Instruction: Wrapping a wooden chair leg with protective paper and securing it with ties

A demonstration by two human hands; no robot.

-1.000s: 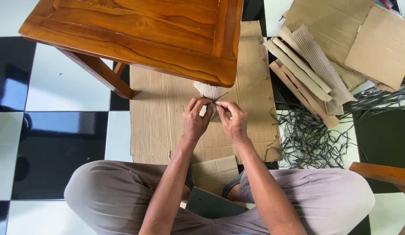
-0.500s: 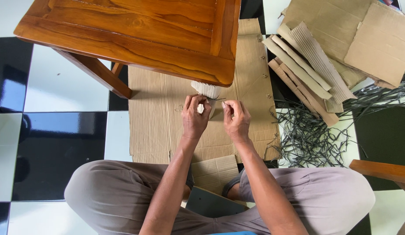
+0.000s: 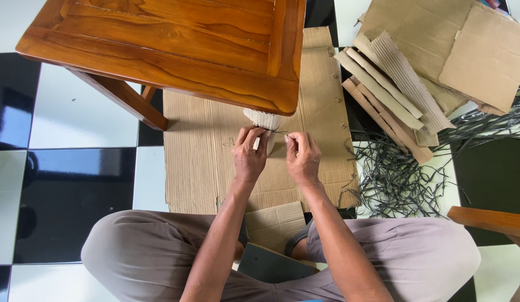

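Two hands of yours work together just under the near corner of the wooden table, and this table is the landmark for all that follows. Below its corner stands the table leg wrapped in pale corrugated cardboard, and both hands are at this wrapped leg. Your left hand has the fingers curled and closed against the front of the wrapping, touching it. Your right hand is just beside the wrapping, and its thumb and forefinger are pressed together, pinching the end of a thin dark strap that runs from these fingers across to the wrapped leg. If the left hand also holds the strap, I cannot tell, because the fingers hide it. Under the table and under your hands lies a flat cardboard sheet on the black and white floor tiles. To the right of the table, well apart from your hands, you have a stack of cardboard pieces, and below this stack a loose heap of dark straps. Your knees in grey trousers are nearer to you than the table.
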